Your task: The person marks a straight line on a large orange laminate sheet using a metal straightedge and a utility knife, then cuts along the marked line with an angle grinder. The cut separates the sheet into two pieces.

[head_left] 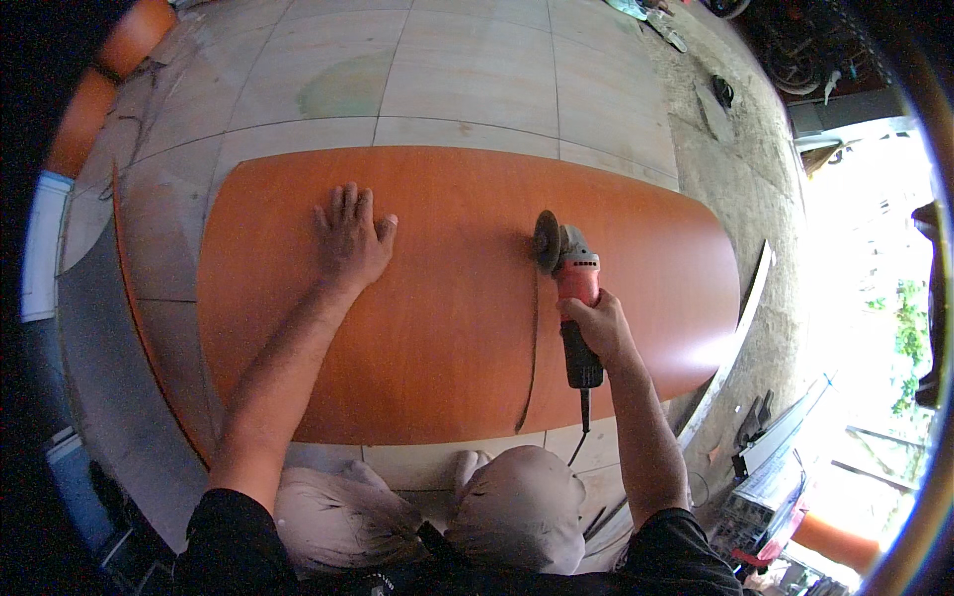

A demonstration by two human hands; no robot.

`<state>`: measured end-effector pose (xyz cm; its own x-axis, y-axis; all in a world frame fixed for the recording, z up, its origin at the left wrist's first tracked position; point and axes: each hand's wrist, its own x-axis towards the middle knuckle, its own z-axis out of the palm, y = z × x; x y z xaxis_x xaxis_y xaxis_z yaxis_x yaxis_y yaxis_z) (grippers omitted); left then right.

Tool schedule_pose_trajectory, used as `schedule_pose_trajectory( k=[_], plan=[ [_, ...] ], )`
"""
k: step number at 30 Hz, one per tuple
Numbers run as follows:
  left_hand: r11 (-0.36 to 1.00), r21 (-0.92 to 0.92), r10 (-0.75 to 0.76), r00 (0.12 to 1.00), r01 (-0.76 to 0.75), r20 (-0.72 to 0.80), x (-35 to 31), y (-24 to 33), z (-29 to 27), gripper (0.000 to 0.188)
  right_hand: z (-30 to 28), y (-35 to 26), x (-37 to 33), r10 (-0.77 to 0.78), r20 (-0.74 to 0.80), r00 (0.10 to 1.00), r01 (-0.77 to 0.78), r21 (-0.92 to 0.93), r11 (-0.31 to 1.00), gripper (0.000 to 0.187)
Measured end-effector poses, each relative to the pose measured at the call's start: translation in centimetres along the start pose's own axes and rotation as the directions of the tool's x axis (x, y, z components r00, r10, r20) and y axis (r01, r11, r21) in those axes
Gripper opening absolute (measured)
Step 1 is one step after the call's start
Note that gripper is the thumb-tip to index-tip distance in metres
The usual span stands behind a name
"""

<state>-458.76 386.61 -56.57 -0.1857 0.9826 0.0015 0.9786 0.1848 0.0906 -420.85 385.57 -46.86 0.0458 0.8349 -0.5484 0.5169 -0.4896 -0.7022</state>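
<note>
A large reddish-brown wood-faced panel [447,298] lies flat on the tiles in front of my knees. My left hand [356,238] rests on its left part, palm down with the fingers stretched out. My right hand [601,326] is wrapped round the body of a red and black angle grinder [578,288]. The grinder's round disc [547,241] stands on edge at the panel's surface; whether it touches cannot be made out. From the disc a dark cut line [531,358] runs back to the panel's near edge. A black cord [584,412] trails from the grinder's rear toward my knee.
A grey sheet with a brown edge [119,368] leans or lies at the left. Right of the panel is a long pale strip [730,338] on rough concrete. Tools and a box [765,507] sit at the lower right. Pale floor tiles [467,65] extend beyond the panel.
</note>
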Motion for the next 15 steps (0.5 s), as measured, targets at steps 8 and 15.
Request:
schedule_pose_trajectory(
  k=[8,15],
  plan=[
    [1.000,-0.012,-0.002,1.000,0.002,0.005,-0.5,-0.3,0.7,0.067,0.2,0.1,0.8,0.007,0.000,1.000,-0.007,0.008,1.000,0.030],
    [1.000,-0.009,0.005,0.998,-0.004,0.057,-1.4,-0.4,0.3,0.069,0.0,0.3,2.1,-0.018,0.033,0.999,0.017,0.038,0.999,0.029]
  ],
)
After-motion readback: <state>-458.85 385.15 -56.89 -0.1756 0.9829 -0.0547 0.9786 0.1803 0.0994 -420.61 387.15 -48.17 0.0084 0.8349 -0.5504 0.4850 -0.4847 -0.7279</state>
